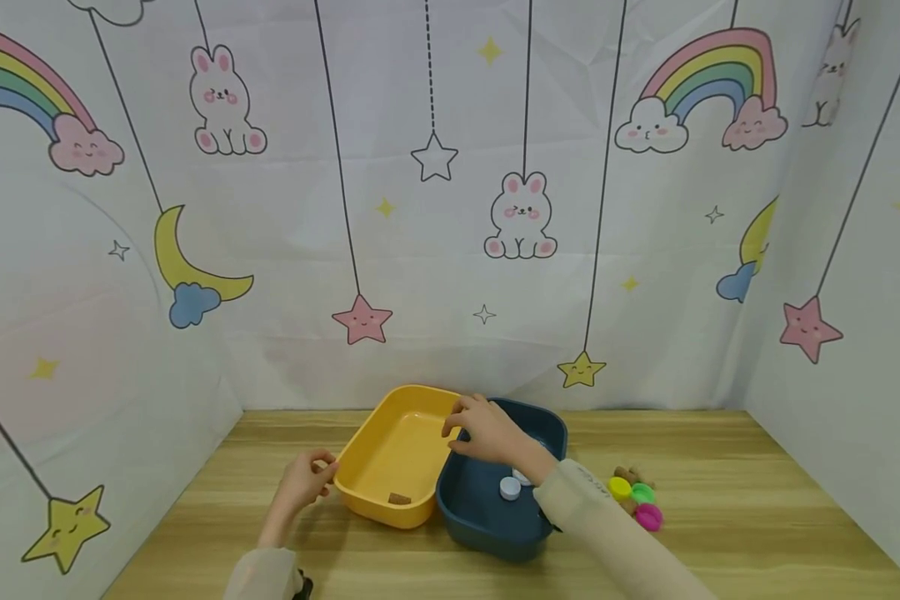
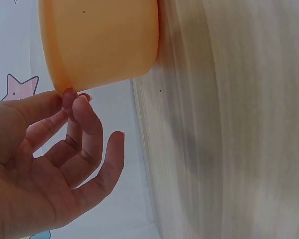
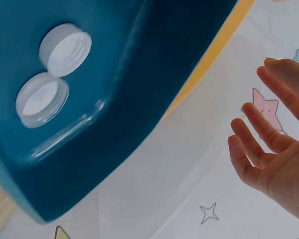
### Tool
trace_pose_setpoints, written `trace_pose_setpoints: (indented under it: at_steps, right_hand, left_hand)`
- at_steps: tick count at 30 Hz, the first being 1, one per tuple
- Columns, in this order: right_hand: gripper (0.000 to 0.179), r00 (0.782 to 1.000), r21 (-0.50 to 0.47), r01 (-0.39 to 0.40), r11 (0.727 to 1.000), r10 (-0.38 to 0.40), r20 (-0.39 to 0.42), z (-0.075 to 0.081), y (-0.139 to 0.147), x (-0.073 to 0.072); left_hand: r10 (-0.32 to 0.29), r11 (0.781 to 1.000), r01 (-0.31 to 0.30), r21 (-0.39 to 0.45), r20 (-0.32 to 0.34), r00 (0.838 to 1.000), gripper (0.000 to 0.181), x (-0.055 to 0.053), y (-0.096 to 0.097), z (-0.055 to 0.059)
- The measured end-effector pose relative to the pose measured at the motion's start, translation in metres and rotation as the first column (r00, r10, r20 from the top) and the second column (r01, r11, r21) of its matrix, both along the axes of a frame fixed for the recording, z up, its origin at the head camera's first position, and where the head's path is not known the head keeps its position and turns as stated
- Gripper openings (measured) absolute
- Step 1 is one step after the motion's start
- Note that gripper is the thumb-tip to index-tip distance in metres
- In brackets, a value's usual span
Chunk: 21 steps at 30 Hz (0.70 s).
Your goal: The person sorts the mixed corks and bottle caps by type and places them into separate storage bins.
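My left hand (image 1: 305, 480) pinches the near-left rim of a yellow plastic bin (image 1: 367, 450) between thumb and fingertips. In the left wrist view the fingers (image 2: 84, 122) meet at the bin's rim corner. Inside the yellow bin lies a small brown piece (image 1: 400, 499), cork-like. My right hand (image 1: 487, 429) hovers over the edge between the yellow bin and a dark blue bin (image 1: 465, 500), holding nothing. Its fingers (image 3: 261, 122) are spread and loosely bent. Round white caps (image 3: 65, 50) lie on the blue bin's floor.
Right of the blue bin, a yellow cap (image 1: 619, 487), a green cap (image 1: 642, 494) and a magenta cap (image 1: 648, 517) lie with several brown pieces (image 1: 630, 475) on the wooden table (image 1: 757, 500). A patterned white cloth (image 1: 435, 250) hangs behind the bins.
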State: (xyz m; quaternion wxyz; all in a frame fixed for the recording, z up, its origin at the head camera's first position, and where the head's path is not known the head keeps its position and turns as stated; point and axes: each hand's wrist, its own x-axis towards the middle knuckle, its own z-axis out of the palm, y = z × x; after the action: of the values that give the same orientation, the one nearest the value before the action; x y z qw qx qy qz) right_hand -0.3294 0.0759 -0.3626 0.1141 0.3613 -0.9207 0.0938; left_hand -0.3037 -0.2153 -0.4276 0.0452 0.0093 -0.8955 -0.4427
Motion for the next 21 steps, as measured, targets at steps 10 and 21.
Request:
trace_pose_setpoints:
  at_steps: [10, 21]
  right_hand:
    - [0.012, 0.995, -0.008, -0.052, 0.999, 0.051, -0.084, -0.005, 0.034, 0.003]
    - [0.01, 0.994, -0.001, -0.027, 1.0, 0.026, -0.103, -0.004, 0.066, 0.009]
  left_hand:
    - [-0.001, 1.0, 0.001, -0.001, -0.006, 1.0, 0.012, -0.001, 0.0, -0.001]
    - [-0.005, 1.0, 0.005, 0.006, -0.005, 1.0, 0.013, 0.0, 0.001, 0.0]
